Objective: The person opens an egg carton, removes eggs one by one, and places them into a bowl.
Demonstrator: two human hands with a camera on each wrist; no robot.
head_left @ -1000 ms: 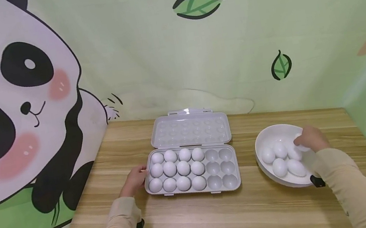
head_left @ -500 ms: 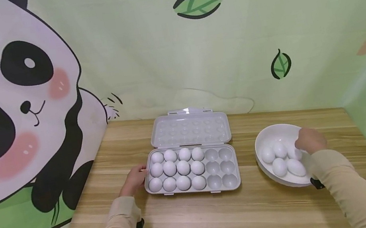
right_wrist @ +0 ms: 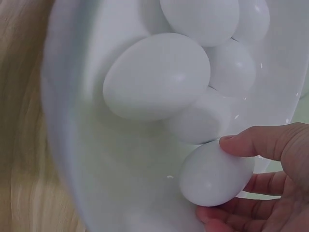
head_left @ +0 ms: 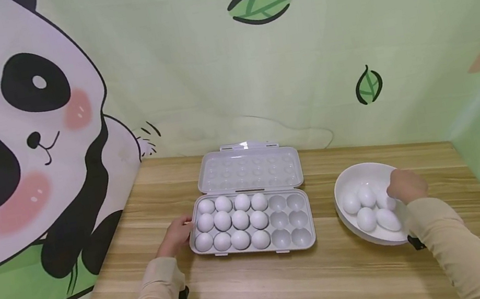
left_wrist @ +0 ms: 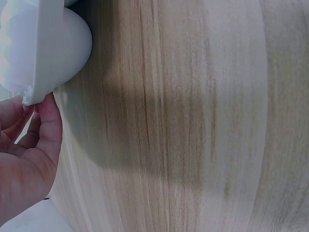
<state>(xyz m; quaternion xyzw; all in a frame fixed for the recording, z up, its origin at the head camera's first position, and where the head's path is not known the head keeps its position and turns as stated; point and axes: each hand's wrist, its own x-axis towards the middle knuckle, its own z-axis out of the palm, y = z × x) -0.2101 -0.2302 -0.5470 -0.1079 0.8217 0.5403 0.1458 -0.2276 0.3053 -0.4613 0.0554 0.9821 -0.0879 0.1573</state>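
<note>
An egg box (head_left: 296, 246) lies with its lid (head_left: 250, 169) folded back. White eggs (head_left: 240, 220) fill its left columns, and the two right columns of cups hold none. My left hand (head_left: 178, 234) pinches the box's left rim; in the left wrist view, thumb and fingers of that hand (left_wrist: 31, 150) meet at the rim's corner. Inside a white bowl (head_left: 353, 230) my right hand (head_left: 408, 186) holds an egg (right_wrist: 216, 174) between thumb and curled fingers. Several other eggs (right_wrist: 157, 77) rest in the bowl beside it. From the head view the held egg is hidden by the hand.
Box and bowl stand apart on a wooden table (head_left: 287, 289). Behind the table's back edge hangs a green cloth backdrop (head_left: 189, 73) with a printed panda (head_left: 43, 140) and leaves.
My right hand has settled slightly lower into the bowl, its fingers now out of the head view's sight. Left hand and egg box stay in place.
</note>
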